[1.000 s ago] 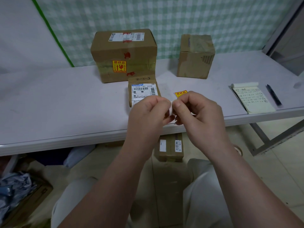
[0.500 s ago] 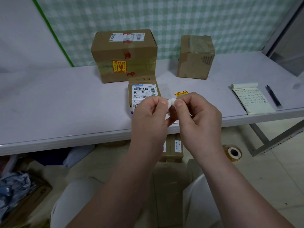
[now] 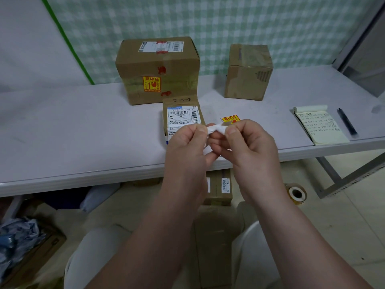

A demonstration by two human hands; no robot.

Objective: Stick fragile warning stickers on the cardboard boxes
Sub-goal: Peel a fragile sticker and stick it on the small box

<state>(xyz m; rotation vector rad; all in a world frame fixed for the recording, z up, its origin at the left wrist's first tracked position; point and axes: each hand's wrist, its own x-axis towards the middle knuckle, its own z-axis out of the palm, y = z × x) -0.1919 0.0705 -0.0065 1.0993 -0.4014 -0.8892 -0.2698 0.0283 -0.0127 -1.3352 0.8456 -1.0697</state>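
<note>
Grey table (image 3: 83, 132): big box (image 3: 156, 65), small box (image 3: 181, 115), notepad (image 3: 318, 128), pen (image 3: 346, 124); my left hand (image 3: 187, 147) and right hand (image 3: 250, 147) pinch paper (image 3: 216, 129), half-hiding a sticker (image 3: 230, 118).

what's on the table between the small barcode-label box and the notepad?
Head view: a loose yellow fragile sticker, partly hidden behind the right hand; the rest up to the notepad is bare table.

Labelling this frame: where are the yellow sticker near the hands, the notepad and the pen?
yellow sticker (image 3: 229, 118), head view, printed top part.
notepad (image 3: 320, 128), head view, written page.
pen (image 3: 347, 122), head view, mid-barrel.
</note>
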